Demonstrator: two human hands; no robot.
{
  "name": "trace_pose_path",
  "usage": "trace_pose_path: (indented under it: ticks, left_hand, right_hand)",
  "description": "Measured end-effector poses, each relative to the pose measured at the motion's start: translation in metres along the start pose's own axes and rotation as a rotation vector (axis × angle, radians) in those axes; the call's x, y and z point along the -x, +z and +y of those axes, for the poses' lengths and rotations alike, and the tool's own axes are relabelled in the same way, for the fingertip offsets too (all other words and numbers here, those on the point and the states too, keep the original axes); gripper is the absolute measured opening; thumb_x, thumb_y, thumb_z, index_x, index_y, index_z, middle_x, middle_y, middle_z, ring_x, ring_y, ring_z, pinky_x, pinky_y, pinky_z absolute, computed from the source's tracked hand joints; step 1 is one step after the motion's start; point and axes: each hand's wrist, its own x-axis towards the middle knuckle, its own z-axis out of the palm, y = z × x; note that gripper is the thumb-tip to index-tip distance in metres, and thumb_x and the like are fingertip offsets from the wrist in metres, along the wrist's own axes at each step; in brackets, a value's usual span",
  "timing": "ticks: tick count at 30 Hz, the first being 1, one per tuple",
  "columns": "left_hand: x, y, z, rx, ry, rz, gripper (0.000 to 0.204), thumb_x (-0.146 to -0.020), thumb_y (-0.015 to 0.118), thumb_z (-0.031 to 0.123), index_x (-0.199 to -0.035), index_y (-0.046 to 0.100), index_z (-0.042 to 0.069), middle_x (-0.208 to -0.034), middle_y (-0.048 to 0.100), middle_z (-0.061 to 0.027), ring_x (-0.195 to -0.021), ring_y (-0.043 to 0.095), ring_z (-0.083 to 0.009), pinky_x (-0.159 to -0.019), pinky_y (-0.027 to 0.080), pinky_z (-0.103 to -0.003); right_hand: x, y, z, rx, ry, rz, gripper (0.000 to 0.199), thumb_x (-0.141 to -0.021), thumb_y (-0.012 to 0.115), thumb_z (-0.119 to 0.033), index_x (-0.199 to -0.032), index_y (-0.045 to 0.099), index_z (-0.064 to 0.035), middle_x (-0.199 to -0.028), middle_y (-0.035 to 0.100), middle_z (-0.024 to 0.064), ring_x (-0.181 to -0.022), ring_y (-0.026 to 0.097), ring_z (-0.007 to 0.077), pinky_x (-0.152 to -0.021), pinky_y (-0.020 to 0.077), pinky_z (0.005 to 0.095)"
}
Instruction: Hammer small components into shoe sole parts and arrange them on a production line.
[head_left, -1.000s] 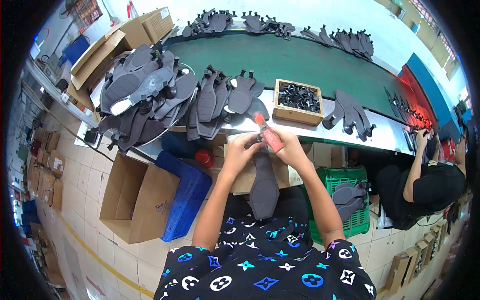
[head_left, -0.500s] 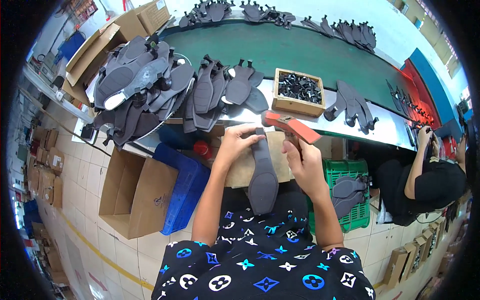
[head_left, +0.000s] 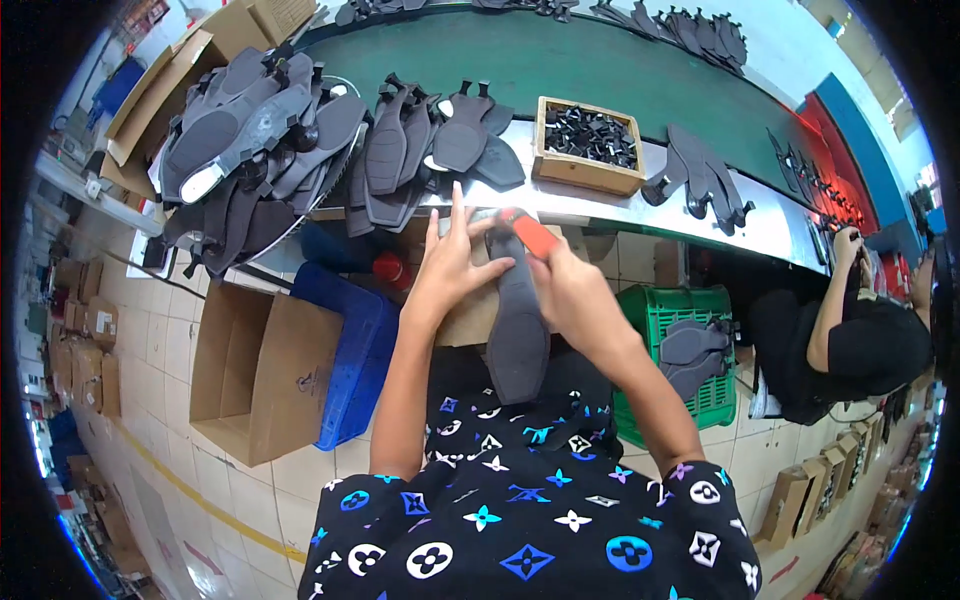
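Note:
A dark grey shoe sole (head_left: pixel 518 345) lies lengthwise in front of me, its narrow heel end away from me and its wide end near my lap. My left hand (head_left: pixel 453 268) is open beside the heel end, fingers spread and thumb resting on the sole's edge. In my closed right hand (head_left: pixel 580 302) is a hammer (head_left: pixel 534 236) with an orange-red head, held low over the heel end. The hammer hides part of that end, and its handle is mostly covered by my fist. Beneath the sole, a tan board (head_left: pixel 468 318) shows in part.
A wooden box (head_left: pixel 588 178) of small black parts stands on the bench, between piled soles (head_left: pixel 395 150) and several more soles (head_left: pixel 700 180). A blue crate (head_left: pixel 360 370) and cardboard box (head_left: pixel 265 370) stand left, a green crate (head_left: pixel 690 400) right. A co-worker (head_left: pixel 850 330) sits farther right.
My right hand has brought the hammer down and left over the heel end. My left fingers have let go of that end and spread, the thumb staying by the sole. The view has shifted slightly.

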Motion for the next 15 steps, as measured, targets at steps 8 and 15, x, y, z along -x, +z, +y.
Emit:
trace_pose_path:
  ticks: [8,15]
  left_hand:
    - [0.004,-0.002,0.000,-0.106,0.056,-0.008,0.068,-0.083,0.071,0.047,-0.140,0.055,0.013,-0.141,0.058,-0.0083,-0.144,0.038,-0.0314,-0.119,0.000,-0.062]
    - [0.024,-0.013,0.021,0.326,0.026,-0.048,0.029,-0.090,0.068,0.019,-0.117,0.071,0.007,-0.107,0.074,-0.0133,-0.108,0.069,-0.0309,-0.099,0.048,-0.042]
  right_hand:
    - [0.019,-0.050,-0.034,0.199,-0.301,0.306,0.020,-0.096,0.057,-0.010,-0.112,0.059,0.0029,-0.098,0.066,0.0256,-0.093,0.065,0.0428,-0.082,0.0525,0.0465]
    - [-0.003,-0.051,-0.021,-0.154,-0.115,0.249,0.029,-0.094,0.062,-0.007,-0.121,0.059,0.0046,-0.103,0.068,0.0241,-0.094,0.069,0.0405,-0.077,0.0555,0.0414]
